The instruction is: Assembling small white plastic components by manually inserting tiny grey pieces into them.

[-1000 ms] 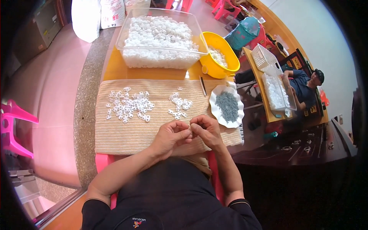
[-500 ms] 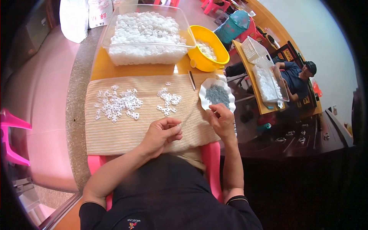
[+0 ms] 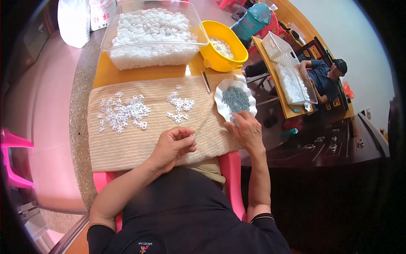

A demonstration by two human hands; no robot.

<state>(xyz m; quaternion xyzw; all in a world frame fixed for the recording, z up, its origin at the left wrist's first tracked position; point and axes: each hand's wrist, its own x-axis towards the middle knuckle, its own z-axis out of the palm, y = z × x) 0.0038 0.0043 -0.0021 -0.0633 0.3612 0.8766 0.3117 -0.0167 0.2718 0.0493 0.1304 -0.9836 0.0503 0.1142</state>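
My left hand is closed in a pinch above the striped cloth; a bit of a small white plastic piece shows at its fingertips. My right hand reaches over the near edge of a white wavy-rimmed plate. Its fingers are curled together beside a heap of tiny grey metal parts; whether they pinch any is hidden. Left of the hands lie a large spread of white two-holed plastic pieces and a smaller group of the same pieces.
Behind the cloth stand a clear tub full of white pieces and a yellow basin. A dark pen-like tool lies near the plate. At the right a person works at another table with a white basket.
My right hand has moved in over the plate's near edge, its fingers now down toward the grey parts. My left hand keeps its pinch. The whole view has shifted slightly.
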